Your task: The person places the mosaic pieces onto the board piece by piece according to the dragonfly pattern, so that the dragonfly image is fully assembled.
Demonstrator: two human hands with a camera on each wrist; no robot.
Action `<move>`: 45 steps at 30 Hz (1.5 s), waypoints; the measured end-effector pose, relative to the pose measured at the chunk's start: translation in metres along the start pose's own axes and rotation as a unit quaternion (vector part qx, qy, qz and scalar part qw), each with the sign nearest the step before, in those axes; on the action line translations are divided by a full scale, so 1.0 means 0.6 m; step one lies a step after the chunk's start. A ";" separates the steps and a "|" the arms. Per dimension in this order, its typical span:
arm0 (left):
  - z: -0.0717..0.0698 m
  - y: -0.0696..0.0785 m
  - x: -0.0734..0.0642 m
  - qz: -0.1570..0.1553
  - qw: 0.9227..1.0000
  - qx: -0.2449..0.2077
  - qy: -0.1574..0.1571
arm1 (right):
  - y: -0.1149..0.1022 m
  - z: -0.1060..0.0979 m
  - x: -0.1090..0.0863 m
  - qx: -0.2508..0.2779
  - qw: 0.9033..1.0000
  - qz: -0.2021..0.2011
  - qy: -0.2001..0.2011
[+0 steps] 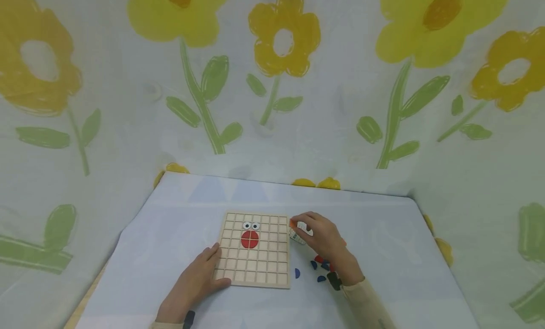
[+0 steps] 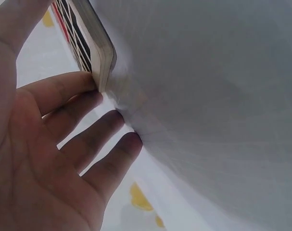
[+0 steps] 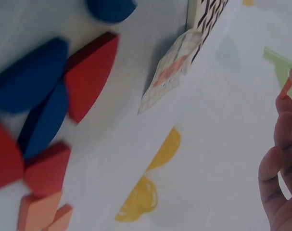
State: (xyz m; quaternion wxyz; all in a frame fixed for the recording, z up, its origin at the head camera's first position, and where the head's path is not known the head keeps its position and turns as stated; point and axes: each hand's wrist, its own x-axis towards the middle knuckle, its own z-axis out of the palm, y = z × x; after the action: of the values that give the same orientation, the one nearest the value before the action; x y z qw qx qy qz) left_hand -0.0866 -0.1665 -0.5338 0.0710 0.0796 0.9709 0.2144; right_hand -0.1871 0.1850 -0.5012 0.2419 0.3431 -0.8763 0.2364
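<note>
A light wooden grid board (image 1: pixel 272 258) lies on the table with two round eye pieces (image 1: pixel 251 226) and, just below them, a red circle (image 1: pixel 250 239) made of quarter pieces. Against the board's left edge rests my left hand (image 1: pixel 196 277), its thumb by the lower left corner; in the left wrist view its fairly straight fingertips touch the board's side (image 2: pixel 103 53). Past the board's right edge, my right hand (image 1: pixel 321 237) pinches a small orange piece (image 1: pixel 292 223) between thumb and fingertips. Under that hand, a printed pattern card (image 3: pixel 167 70) leans by the board, partly hidden.
Loose blue half-round pieces (image 3: pixel 32 74) and red quarter pieces (image 3: pixel 93 77) lie to the right of the board, with orange pieces (image 3: pixel 40 211) beside them. One blue piece (image 1: pixel 297 273) sits nearer the board. A flower-printed curtain (image 1: pixel 315 144) stands behind the table.
</note>
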 end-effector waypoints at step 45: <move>0.001 -0.004 -0.002 0.004 1.000 -0.005 0.006 | -0.060 0.123 0.077 -0.028 0.958 0.103 -0.266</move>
State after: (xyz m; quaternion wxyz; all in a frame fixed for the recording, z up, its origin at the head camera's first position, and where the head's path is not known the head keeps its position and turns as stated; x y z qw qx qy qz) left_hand -0.0857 -0.1686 -0.5354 0.0649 0.0815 0.9699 0.2199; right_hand -0.2104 0.0960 -0.5220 -0.0160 0.2944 -0.9459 0.1358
